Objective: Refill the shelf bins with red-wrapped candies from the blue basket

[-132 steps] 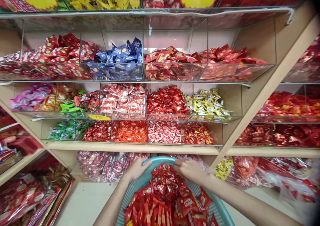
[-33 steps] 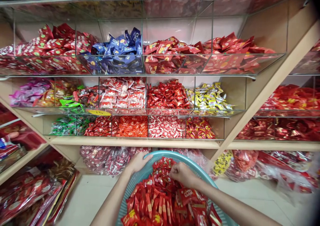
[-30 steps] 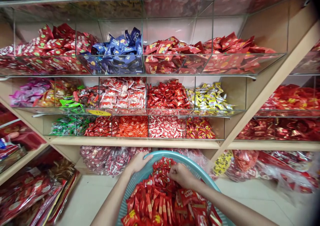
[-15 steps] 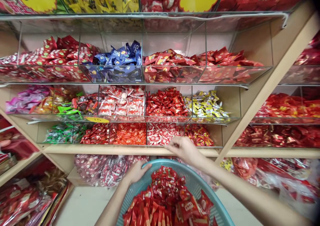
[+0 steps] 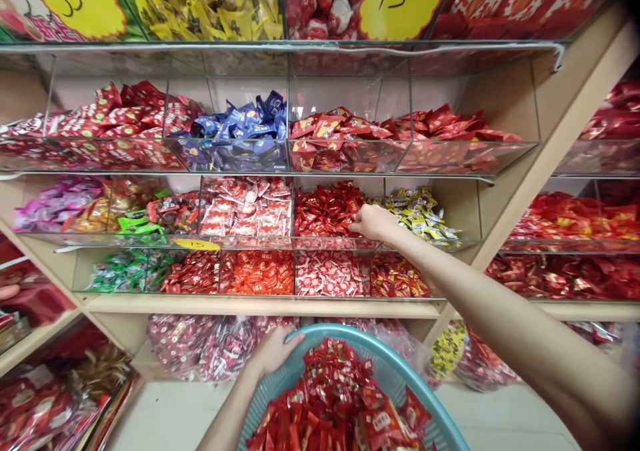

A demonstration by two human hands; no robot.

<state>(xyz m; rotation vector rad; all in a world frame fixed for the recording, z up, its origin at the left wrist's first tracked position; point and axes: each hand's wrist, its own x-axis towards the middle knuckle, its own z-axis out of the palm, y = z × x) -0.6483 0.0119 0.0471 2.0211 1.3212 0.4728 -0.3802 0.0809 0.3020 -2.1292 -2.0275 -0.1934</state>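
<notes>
My left hand [image 5: 274, 350] grips the far left rim of a teal plastic basket [image 5: 395, 348], its thumb lying along the edge. Red-wrapped candies [image 5: 340, 378] are heaped inside the basket. My right hand [image 5: 376, 222] reaches over the front of a clear bin to the right edge of a pile of small red wrapped candies [image 5: 325, 211]. Its fingers are curled closed, and whatever may be in them is hidden. Beside that hand, on the right, lie yellow-and-white wrapped candies [image 5: 420, 214].
Clear bins stand in tiers on the wooden shelf unit [image 5: 265, 306]. Blue packets [image 5: 250, 128] fill one upper bin, and pink-white candies [image 5: 330, 274] lie in the bottom row. A slanted wooden post [image 5: 525, 191] rises at right. Large candy bags [image 5: 220, 348] sit underneath.
My right hand has moved up from the bottom row's front to the red candy pile in the row above. My left hand stays on the basket rim. The view has shifted slightly.
</notes>
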